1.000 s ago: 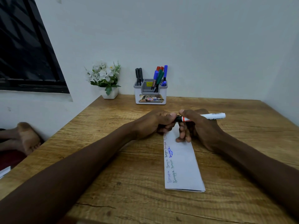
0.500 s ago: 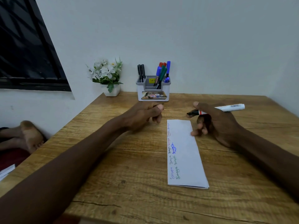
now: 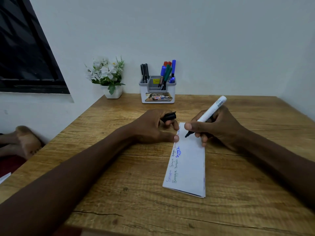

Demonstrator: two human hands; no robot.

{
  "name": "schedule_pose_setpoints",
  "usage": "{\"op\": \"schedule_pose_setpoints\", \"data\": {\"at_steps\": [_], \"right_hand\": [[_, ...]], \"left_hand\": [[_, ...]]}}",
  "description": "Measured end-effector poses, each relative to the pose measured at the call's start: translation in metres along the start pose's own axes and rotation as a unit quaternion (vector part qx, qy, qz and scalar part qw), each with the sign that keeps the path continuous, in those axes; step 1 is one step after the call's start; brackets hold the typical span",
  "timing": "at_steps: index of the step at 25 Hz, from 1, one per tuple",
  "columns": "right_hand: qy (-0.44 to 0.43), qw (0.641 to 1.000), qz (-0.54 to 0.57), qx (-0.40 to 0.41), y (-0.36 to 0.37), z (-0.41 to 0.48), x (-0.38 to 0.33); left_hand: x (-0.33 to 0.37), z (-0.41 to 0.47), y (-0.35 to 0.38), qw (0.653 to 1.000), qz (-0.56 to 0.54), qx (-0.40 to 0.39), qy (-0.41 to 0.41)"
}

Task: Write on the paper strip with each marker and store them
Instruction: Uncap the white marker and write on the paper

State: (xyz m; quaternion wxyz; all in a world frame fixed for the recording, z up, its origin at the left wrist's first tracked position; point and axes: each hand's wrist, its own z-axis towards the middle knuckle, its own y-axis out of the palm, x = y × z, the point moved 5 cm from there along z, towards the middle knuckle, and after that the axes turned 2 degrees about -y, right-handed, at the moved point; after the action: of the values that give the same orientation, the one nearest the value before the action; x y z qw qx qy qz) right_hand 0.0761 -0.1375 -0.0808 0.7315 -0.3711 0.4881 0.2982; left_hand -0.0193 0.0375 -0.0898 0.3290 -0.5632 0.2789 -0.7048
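Observation:
A folded white paper strip (image 3: 189, 167) lies on the wooden table (image 3: 119, 193), with several coloured words written along its left side. My right hand (image 3: 216, 128) grips a white marker (image 3: 211, 109) with a black tip, uncapped, the tip at the strip's far end. My left hand (image 3: 153, 128) holds the black cap (image 3: 169, 116) in its curled fingers, and its thumb presses the strip's left edge. A grey and white holder (image 3: 157, 92) at the back of the table holds several black, blue, green and red markers.
A small white pot of white flowers (image 3: 109, 77) stands left of the holder by the wall. A dark window fills the upper left. A person's bare foot (image 3: 25, 142) shows beyond the table's left edge.
My hands pulled the cap off the marker. The left hand kept the cap and came down onto the strip's edge. The right hand turned the marker tip down to the paper.

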Motion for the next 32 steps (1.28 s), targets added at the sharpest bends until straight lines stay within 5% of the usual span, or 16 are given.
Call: {"op": "schedule_pose_setpoints", "data": {"at_steps": [4, 11, 32], "right_hand": [[0.026, 0.995, -0.018, -0.09, 0.012, 0.0, 0.001], [-0.033, 0.992, -0.119, -0.033, 0.016, 0.011, 0.0], [-0.037, 0.988, -0.145, -0.034, 0.019, 0.007, -0.001]], "left_hand": [[0.001, 0.001, 0.0, 1.0, -0.011, -0.015, 0.009], [0.001, 0.001, -0.002, 0.998, -0.021, -0.065, -0.011], [0.006, -0.001, -0.003, 0.997, -0.016, -0.068, -0.015]]}}
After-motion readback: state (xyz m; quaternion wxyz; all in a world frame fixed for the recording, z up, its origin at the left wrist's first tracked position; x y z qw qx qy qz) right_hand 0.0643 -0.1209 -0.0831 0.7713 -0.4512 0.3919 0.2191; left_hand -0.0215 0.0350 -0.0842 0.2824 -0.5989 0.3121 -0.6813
